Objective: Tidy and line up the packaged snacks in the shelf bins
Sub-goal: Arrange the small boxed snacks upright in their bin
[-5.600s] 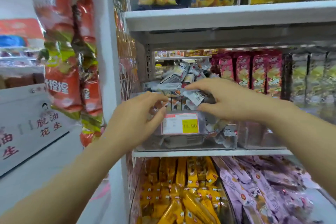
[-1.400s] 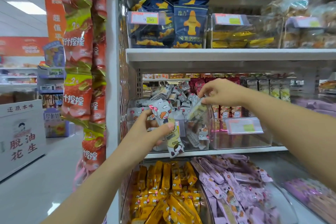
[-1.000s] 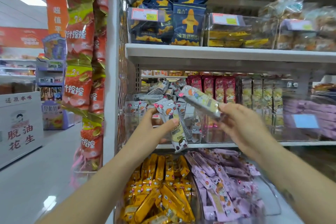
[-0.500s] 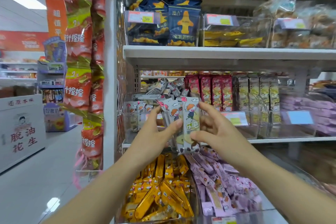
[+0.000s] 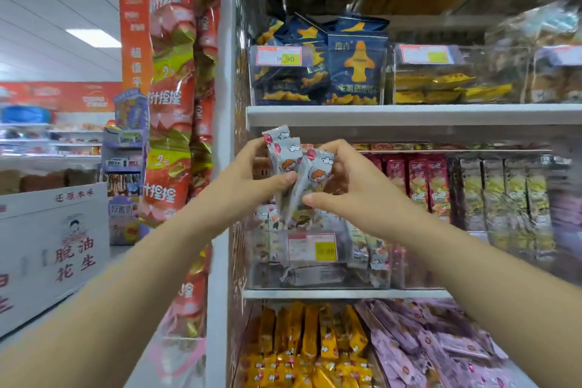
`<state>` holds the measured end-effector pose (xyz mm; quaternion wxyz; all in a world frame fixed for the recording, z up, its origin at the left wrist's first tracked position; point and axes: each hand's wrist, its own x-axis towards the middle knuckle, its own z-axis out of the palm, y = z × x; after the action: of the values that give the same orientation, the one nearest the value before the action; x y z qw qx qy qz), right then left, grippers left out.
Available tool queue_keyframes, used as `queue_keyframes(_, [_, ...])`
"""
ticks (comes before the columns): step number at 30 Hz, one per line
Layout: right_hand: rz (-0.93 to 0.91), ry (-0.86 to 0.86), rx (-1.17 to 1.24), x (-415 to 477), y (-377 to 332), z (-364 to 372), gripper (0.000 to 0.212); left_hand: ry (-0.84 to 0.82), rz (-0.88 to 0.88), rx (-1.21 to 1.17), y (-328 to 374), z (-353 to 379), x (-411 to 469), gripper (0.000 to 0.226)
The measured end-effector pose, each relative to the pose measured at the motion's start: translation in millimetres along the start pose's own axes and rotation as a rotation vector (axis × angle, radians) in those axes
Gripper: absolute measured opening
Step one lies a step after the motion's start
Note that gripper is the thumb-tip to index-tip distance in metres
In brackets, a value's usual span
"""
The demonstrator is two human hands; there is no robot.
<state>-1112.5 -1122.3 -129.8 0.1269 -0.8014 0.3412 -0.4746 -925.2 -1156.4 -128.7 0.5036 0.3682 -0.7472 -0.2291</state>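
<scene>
In front of the middle shelf [image 5: 346,294], just above the clear bin [image 5: 371,280], both hands hold grey-white packets [image 5: 283,151] upright, printed faces toward the camera. The left hand [image 5: 248,179] has its fingers curled behind what looks like two of them, thumb pressed across the front, so they sit as one flat stack. The right hand [image 5: 359,189] pinches one more packet [image 5: 315,175] between the thumb low down and the fingers over its top edge, tilted with its lower end against the stack. Holding them this way lets the edges be squared and the faces matched before they go down together, which is likely the step in hand. The bin carries a price tag [image 5: 311,247] on its front wall, and the same packets inside it lie jumbled, some flat, some leaning, so most of the tidying here seems ahead. The pink packs [image 5: 409,179] in the next bin to the right stand in neat rows, a fair model for the result. The next move calls for lowering the set without fanning it out.
</scene>
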Motion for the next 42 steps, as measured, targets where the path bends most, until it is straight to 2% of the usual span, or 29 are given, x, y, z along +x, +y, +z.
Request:
queue_keyframes(4, [-0.052,0.037,-0.161,30.3,17.4,19.0,0.044,-0.005,-0.007,0.151,-8.1,-17.9,24.8,0.057])
queue_keyframes(8, [0.015,-0.012,-0.281,42.1,35.2,38.0,0.045,-0.034,-0.030,0.515,-19.4,-22.5,31.4,0.049])
queue_keyframes(12, [0.063,-0.083,-0.311,50.4,48.7,47.8,0.041,-0.069,0.003,0.711,-25.0,-16.8,34.3,0.060])
queue_keyframes(14, [0.134,-0.151,-0.325,55.4,51.0,46.3,0.051,-0.108,0.001,0.774,-25.3,-14.7,37.4,0.068])
queue_keyframes(16, [0.209,-0.215,-0.285,58.6,52.7,42.6,0.060,-0.167,-0.016,0.853,-25.2,-12.8,42.9,0.070])
queue_keyframes(21, [0.237,-0.314,-0.311,63.8,56.2,37.4,0.057,-0.373,-0.121,1.065,-14.2,-6.6,66.1,0.069])
queue_keyframes(31, [0.221,-0.244,-0.257,62.0,64.6,23.7,0.035,-0.563,-0.260,1.216,0.1,-1.1,95.2,0.077])
queue_keyframes(36, [0.200,-0.280,-0.244,61.3,68.3,32.2,0.022,-0.723,-0.295,1.347,-18.8,15.8,91.0,0.062])
queue_keyframes(39, [0.208,-0.340,-0.279,62.6,69.7,39.6,0.025,-0.726,-0.259,1.409,-29.6,19.8,85.4,0.040])
queue_keyframes(42, [0.206,-0.398,-0.342,67.3,69.8,45.4,0.041,-0.644,-0.167,1.394,-28.1,15.8,80.2,0.038])
